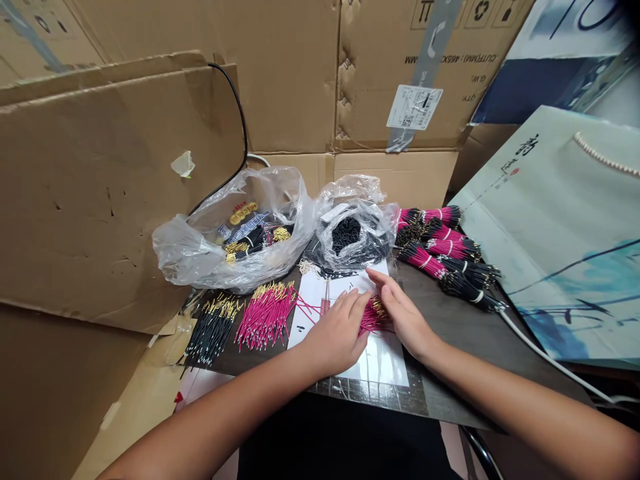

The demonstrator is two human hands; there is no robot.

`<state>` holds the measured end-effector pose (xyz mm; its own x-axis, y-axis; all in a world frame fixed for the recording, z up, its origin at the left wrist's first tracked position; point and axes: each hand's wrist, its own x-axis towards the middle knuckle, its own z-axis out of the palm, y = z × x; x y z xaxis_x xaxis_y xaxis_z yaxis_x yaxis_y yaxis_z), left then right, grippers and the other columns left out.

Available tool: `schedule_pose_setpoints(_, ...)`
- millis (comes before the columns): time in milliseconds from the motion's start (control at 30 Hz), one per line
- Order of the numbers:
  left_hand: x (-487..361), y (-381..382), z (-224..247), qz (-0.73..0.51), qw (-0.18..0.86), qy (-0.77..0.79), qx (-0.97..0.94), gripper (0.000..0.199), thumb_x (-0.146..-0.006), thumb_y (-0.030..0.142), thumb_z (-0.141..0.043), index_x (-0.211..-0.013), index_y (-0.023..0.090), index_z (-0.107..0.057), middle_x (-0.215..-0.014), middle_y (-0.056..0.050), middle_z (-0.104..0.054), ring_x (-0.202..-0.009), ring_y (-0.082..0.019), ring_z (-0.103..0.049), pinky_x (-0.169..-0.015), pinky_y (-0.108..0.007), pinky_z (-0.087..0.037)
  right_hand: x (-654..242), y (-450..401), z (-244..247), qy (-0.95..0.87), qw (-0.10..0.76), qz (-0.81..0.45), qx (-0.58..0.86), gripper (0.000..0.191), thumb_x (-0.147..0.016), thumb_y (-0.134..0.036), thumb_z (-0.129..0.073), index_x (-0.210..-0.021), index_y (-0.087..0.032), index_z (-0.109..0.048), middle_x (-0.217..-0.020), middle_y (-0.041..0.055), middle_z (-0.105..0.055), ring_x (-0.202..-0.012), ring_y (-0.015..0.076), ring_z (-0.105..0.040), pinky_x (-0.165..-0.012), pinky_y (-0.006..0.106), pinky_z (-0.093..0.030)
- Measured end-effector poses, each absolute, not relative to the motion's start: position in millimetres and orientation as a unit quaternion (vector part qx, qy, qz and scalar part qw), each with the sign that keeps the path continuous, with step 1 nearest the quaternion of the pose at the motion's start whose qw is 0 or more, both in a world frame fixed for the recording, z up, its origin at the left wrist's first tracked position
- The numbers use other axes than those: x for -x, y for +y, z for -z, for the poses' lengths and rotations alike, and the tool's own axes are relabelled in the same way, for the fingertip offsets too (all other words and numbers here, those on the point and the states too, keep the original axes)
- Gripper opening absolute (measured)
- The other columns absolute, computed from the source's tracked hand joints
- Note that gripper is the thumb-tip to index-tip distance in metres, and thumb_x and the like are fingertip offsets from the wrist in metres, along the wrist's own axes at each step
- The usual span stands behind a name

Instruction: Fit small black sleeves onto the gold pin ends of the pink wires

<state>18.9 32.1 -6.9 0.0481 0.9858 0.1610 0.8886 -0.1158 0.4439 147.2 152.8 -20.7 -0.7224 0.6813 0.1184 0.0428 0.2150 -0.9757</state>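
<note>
Enclosing pink wires between left hand and unclosed right hand, I probably prevent their spreading; whether the left pinches, I cannot tell.

left hand cupped, right hand facing it, forearms angled inward

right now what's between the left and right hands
In the head view, a bunch of pink wires with gold tips lies between the left hand and right hand.

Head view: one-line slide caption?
Left hand and right hand flank pink wires on a white sheet; loose black wires lie left.
</note>
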Motion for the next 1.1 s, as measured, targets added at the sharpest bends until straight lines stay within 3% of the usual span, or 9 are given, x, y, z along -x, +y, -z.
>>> schedule_pose_setpoints(133, -17.7, 31.3, 5.7, -0.221, 0.115, 0.660, -0.708, 0.061, -0.091, 0.027, -0.045, -0.146, 0.013, -0.021, -0.146, -0.015, -0.037, -0.139, -0.027, -0.031, -0.116, -0.048, -0.030, -152.1, 161.8, 19.9, -0.638, 0.324, -0.652, 0.250, 0.039, -0.097, -0.046, -0.033, -0.125, -0.026, -0.051, -0.141, 0.0061, -0.048, -0.136, 0.0210, -0.040, -0.117, 0.047, -0.029)
schedule_pose_setpoints(233, -17.1, 31.5, 4.5, -0.230, 0.126, 0.663, -0.701, 0.061, -0.090, 0.026, -0.046, -0.145, 0.015, -0.023, -0.145, -0.014, -0.039, -0.138, -0.027, -0.032, -0.116, -0.047, -0.031, -163.3, 167.3, 16.1, -0.638, 0.334, -0.647, 0.249, 0.036, -0.096, -0.045, -0.039, -0.124, -0.028, -0.055, -0.138, 0.0037, -0.051, -0.135, 0.0214, -0.041, -0.118, 0.047, -0.026)
schedule_pose_setpoints(533, -24.1, 37.1, 4.5, -0.227, 0.115, 0.676, -0.692, 0.059, -0.087, 0.021, -0.046, -0.143, 0.014, -0.028, -0.141, -0.014, -0.041, -0.136, -0.027, -0.034, -0.115, -0.047, -0.031, -166.7, 150.0, 22.7, -0.659, 0.261, -0.673, 0.212, 0.046, -0.098, -0.048, -0.027, -0.141, -0.035, -0.037, -0.155, -0.0051, -0.028, -0.146, 0.0178, -0.018, -0.122, 0.045, -0.012)
schedule_pose_setpoints(800, -24.0, 37.9, 3.1, -0.225, 0.112, 0.682, -0.687, 0.062, -0.083, 0.019, -0.048, -0.142, 0.014, -0.029, -0.139, -0.014, -0.043, -0.134, -0.026, -0.035, -0.115, -0.046, -0.032, -161.1, 161.7, 18.0, -0.629, 0.323, -0.681, 0.191, 0.043, -0.098, -0.048, -0.026, -0.135, -0.034, -0.044, -0.153, -0.0050, -0.031, -0.146, 0.0164, -0.018, -0.122, 0.043, -0.014)
schedule_pose_setpoints(1100, -22.9, 35.8, 3.6, -0.218, 0.119, 0.683, -0.687, 0.059, -0.085, 0.022, -0.047, -0.141, 0.014, -0.031, -0.141, -0.014, -0.041, -0.135, -0.026, -0.033, -0.115, -0.045, -0.030, -157.4, 160.6, 17.9, -0.579, 0.290, -0.741, 0.178, 0.043, -0.097, -0.049, -0.030, -0.133, -0.032, -0.046, -0.150, -0.0003, -0.037, -0.140, 0.0196, -0.032, -0.119, 0.044, -0.024)
